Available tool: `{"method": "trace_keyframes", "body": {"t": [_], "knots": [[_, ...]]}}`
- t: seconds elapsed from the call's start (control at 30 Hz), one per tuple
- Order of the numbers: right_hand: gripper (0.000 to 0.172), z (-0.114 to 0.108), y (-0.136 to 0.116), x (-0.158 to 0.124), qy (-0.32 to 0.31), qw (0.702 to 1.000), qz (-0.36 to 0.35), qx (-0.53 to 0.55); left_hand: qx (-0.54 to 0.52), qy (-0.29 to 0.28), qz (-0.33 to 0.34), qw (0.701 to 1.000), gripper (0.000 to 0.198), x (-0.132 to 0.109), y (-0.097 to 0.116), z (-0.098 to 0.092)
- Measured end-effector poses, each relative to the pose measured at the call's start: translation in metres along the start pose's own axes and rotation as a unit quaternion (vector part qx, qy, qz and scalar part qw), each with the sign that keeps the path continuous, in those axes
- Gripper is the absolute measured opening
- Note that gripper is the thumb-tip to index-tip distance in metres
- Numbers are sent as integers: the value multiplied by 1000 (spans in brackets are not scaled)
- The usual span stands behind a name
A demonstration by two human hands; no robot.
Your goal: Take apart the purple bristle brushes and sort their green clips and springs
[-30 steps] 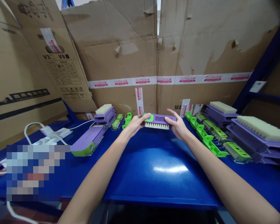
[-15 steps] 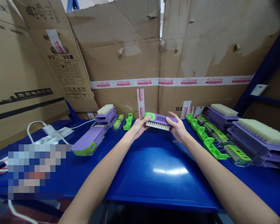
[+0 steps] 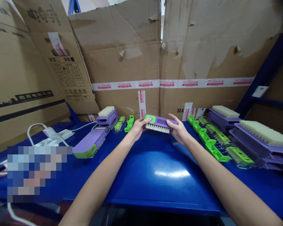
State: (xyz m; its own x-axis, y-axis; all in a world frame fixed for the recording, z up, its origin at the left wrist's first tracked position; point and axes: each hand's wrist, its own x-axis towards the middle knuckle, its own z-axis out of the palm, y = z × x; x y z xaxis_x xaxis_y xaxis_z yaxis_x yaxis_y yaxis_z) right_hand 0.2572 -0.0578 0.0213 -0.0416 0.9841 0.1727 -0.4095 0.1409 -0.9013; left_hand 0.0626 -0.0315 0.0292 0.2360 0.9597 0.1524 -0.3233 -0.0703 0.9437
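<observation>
Both my hands hold one purple brush (image 3: 160,121) with a green end and white bristles that face down, just above the far middle of the blue table (image 3: 165,175). My left hand (image 3: 138,128) grips its green left end, thumb on top. My right hand (image 3: 179,130) grips the right end, fingers wrapped over it.
A finished purple and green brush (image 3: 89,142) lies at the left, with a bristle block (image 3: 106,115) and green parts (image 3: 129,123) behind it. A row of green and clear parts (image 3: 214,141) and stacked purple brush heads (image 3: 261,138) fill the right. White cables (image 3: 49,136) lie far left. Cardboard boxes (image 3: 141,56) wall the back.
The brush has stayed between both hands and tilted slightly, its left end a little higher. My right thumb has shifted on top of it. The view has drifted slightly.
</observation>
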Motion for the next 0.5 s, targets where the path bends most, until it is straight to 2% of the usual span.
{"method": "trace_keyframes", "body": {"t": [0.2,0.33,0.5], "knots": [[64,-1,-4,0,-2,1000,4,12,-20,34,6,999,40,-2,6,12],[63,-3,-8,1,-8,1000,4,16,-40,34,30,998,39,-3,6,21],[60,-3,-7,1,-4,1000,7,25,-42,52,20,998,38,-3,10,23]]}}
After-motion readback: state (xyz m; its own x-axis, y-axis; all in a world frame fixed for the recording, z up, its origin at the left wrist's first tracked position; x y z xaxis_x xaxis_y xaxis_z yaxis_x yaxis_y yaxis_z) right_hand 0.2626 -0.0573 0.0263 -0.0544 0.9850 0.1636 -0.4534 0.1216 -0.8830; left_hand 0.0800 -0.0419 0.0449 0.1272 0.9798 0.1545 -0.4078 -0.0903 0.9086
